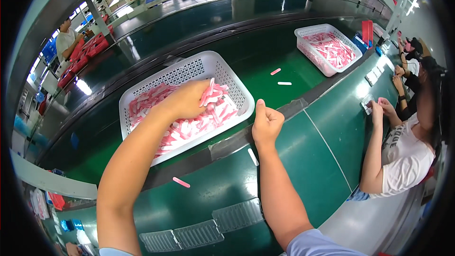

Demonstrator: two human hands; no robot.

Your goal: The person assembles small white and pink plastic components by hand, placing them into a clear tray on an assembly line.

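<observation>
My left hand (186, 100) reaches into a white slotted basket (196, 68) full of small pink and white stick-shaped pieces (199, 124) and is closed on a few of them, their ends sticking up past my fingers. My right hand (267, 122) hovers just right of the basket's near corner as a closed fist with the thumb up; nothing shows in it. A loose white piece (253, 157) and a loose pink piece (181, 182) lie on the green bench near my forearms. Clear ribbed trays (204, 230) lie in a row at the bench's near edge.
A second white basket (324, 66) of the same pieces stands at the far right, with two loose pieces (280, 77) on the green belt between the baskets. A person in a white shirt (403, 154) works at my right; others sit beyond and across the line.
</observation>
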